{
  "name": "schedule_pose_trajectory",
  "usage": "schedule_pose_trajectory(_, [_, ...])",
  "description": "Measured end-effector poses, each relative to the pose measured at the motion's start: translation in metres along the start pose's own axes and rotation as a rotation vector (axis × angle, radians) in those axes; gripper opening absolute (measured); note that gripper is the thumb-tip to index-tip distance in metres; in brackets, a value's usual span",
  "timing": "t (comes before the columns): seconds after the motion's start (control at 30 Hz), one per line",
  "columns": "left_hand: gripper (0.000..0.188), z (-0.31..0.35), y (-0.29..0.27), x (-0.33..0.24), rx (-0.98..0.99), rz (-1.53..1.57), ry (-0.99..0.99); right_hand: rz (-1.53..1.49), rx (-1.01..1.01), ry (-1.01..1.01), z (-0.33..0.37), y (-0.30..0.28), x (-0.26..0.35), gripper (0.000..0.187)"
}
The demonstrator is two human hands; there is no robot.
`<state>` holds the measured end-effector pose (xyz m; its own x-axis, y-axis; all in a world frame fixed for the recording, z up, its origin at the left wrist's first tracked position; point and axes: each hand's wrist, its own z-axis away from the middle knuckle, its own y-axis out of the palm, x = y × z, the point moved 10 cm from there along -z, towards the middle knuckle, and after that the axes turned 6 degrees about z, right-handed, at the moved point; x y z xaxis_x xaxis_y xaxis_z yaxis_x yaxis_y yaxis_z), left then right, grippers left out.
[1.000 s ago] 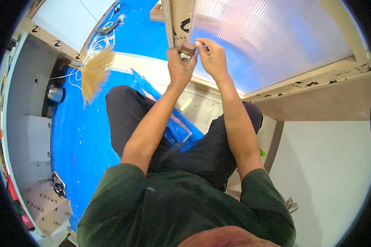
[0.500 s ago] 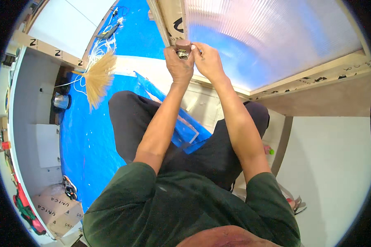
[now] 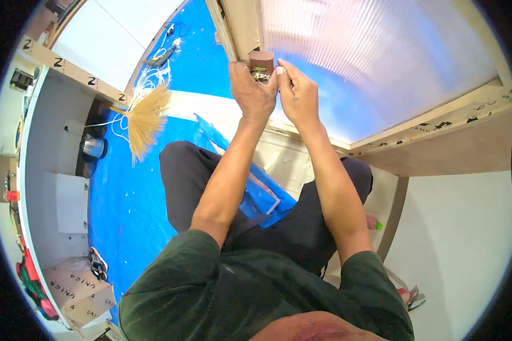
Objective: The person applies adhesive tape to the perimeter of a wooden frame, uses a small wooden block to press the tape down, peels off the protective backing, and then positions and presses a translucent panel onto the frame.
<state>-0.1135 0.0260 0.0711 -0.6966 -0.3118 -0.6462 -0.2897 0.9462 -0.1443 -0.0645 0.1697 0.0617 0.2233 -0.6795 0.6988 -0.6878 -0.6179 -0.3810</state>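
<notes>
A small brown, rounded block (image 3: 261,58) with a yellow-green patch on its front stands against the wooden frame (image 3: 245,31). Thin pale strands, tangled, show just beneath it. My left hand (image 3: 253,91) is closed around the lower part of the block and the strands, its fingers partly hidden. Close by on the right, my right hand (image 3: 299,94) has thumb and forefinger drawn together at the block's edge. Whatever is between those fingertips is too small to make out.
A ribbed translucent panel (image 3: 347,68) fills the frame at right. A straw broom (image 3: 148,122) and white cables (image 3: 151,74) lie on the blue sheet (image 3: 136,199). Blue plastic (image 3: 258,193) lies between my legs. A grey cabinet (image 3: 63,119) stands left, with a cardboard box (image 3: 77,292) near its lower end.
The view has shifted a little, so the scene sits lower and more to the right. More of the brown block shows above my left hand; both hands stay close to it.
</notes>
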Motion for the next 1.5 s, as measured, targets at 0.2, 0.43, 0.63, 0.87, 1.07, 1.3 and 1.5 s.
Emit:
schedule_pose_trajectory(0.2, [0.055, -0.022, -0.003, -0.019, -0.063, 0.000, 0.072, -0.128, 0.002, 0.025, -0.008, -0.016, 0.023, 0.037])
schedule_pose_trajectory(0.43, [0.053, -0.046, -0.008, -0.044, -0.075, 0.006, 0.141, -0.177, -0.038, -0.026, -0.010, -0.023, 0.037, 0.037])
schedule_pose_trajectory(0.63, [0.051, -0.073, -0.013, -0.066, -0.117, 0.043, 0.220, -0.198, -0.019, -0.088, -0.009, -0.031, 0.055, 0.035])
schedule_pose_trajectory(0.87, [0.052, -0.100, -0.019, -0.089, -0.126, 0.058, 0.261, -0.249, -0.009, -0.086, -0.009, -0.029, 0.055, 0.031])
schedule_pose_trajectory(1.07, [0.052, -0.117, -0.023, -0.103, -0.135, 0.068, 0.259, -0.230, -0.011, -0.104, -0.008, -0.031, 0.058, 0.029])
schedule_pose_trajectory(1.3, [0.051, -0.134, -0.027, -0.115, -0.128, 0.100, 0.259, -0.227, -0.022, -0.123, -0.007, -0.035, 0.056, 0.028])
schedule_pose_trajectory(1.5, [0.049, -0.151, -0.027, -0.123, -0.099, 0.162, 0.184, -0.216, -0.034, -0.100, -0.007, -0.042, 0.060, 0.026])
